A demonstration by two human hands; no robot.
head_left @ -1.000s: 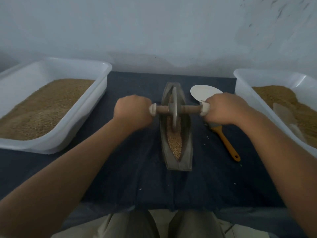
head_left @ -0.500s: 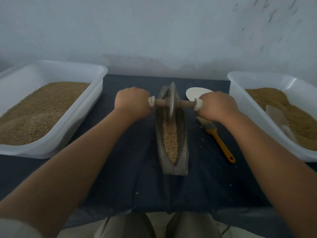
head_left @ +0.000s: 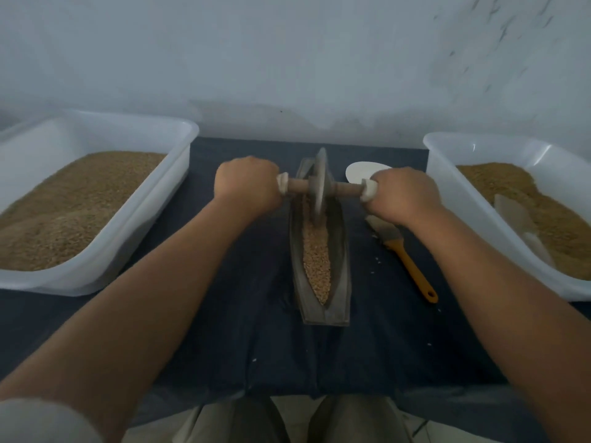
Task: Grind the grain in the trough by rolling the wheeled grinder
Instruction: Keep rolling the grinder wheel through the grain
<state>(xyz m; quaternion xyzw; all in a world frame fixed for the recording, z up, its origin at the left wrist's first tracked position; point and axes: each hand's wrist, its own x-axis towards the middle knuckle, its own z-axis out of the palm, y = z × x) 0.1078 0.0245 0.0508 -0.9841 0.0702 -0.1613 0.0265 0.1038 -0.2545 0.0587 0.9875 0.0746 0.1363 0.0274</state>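
- Left tub (head_left: 134,225), full of grain: in the same place as a second ago, not touched.
- Left hand (head_left: 248,183): pushed a little farther from the body than a second ago, now beside the far part of the trough (head_left: 340,282).
- Wheeled grinder (head_left: 319,183): rolled forward from just past the middle to the far end. Disc upright in the groove, its top above the far tip.
- Grain in the trough (head_left: 316,260): more of it uncovered on the near side, in a long strip down to the near tip. Kernels mostly whole by the look, so probably many passes left; a pull back toward the body likely next.
- Right hand (head_left: 404,196): moved forward the same way, now partly over the white scoop (head_left: 361,172).
- Pose, left: arm stretched almost straight, knuckles up, fingers wrapped tight around the left end of the axle (head_left: 297,186), fingertips hidden underneath.
- Pose, right: arm also long, fingers clamped around the right end, which sits slightly lower in view.
- Orange-handled brush (head_left: 412,270) lying just right of the trough, and right tub (head_left: 447,187): not moved.
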